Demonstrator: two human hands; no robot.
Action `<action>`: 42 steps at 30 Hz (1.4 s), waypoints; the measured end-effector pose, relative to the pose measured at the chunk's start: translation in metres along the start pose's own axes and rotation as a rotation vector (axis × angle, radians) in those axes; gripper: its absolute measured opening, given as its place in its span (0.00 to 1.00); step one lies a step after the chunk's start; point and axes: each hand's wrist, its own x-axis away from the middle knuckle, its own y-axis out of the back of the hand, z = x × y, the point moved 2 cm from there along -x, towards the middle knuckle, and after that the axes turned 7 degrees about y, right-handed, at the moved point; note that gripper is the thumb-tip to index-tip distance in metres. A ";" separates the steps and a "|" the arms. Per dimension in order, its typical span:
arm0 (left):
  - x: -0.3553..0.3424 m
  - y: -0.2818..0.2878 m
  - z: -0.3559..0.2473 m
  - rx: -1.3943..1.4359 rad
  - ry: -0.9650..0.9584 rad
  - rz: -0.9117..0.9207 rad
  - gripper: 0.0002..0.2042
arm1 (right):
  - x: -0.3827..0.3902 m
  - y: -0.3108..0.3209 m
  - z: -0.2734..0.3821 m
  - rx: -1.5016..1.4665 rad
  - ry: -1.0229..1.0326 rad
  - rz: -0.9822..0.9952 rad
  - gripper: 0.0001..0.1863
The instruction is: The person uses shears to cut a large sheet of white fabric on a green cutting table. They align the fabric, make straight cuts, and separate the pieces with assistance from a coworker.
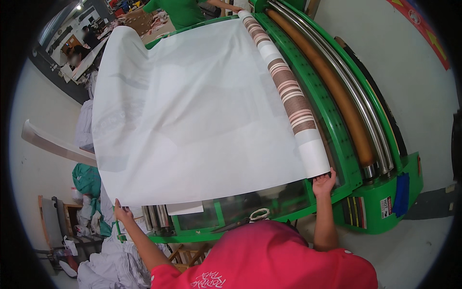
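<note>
Two bare hands, both mine, work at the near edge of a white sheet (192, 111) spread over a green machine (332, 115). My left grip (125, 213) is at the sheet's near left corner, its thumb and fingers pinched on the edge; a thin green rod (118, 227) stands just below it. My right grip (325, 183) lies palm up at the near end of a roll (291, 91), fingers curled and touching it; whether they close firmly around that end I cannot make out. The roll, banded in brown, pink and white, runs along the sheet's right edge, away from me. At its far end is a co-worker's hand (235, 8), beside a green shirt (182, 13). The sheet lies left of the roll, slightly rippled, its far left corner raised in a rounded fold. Right of the roll, the machine carries a brown roller (358, 135) and, alongside, chrome rods (365, 108). Blue tape (401, 195) marks the machine's near right end. Between my forearms, a coil of pale cord (260, 214) rests on the near rail, above my red shirt (269, 255). White cloth (115, 267) is heaped at lower left, below a green bag (86, 179).
</note>
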 end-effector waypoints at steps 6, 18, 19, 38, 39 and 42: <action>0.012 -0.007 0.056 0.031 0.187 0.085 0.24 | 0.002 -0.014 0.005 0.103 0.009 0.070 0.42; 0.060 -0.031 0.162 0.097 0.389 0.205 0.17 | -0.018 0.004 0.018 0.049 0.028 -0.040 0.39; 0.070 -0.031 0.174 0.102 0.427 0.203 0.16 | -0.014 0.007 0.014 0.128 0.065 -0.051 0.38; 0.253 -0.095 0.338 -0.085 0.576 0.401 0.13 | 0.190 0.009 -0.149 1.502 0.761 2.041 0.21; 0.268 -0.100 0.343 -0.087 0.604 0.417 0.12 | 0.190 0.008 -0.149 1.546 0.751 2.060 0.22; 0.312 -0.111 0.351 -0.111 0.520 0.392 0.11 | 0.189 0.008 -0.132 1.512 0.742 2.032 0.23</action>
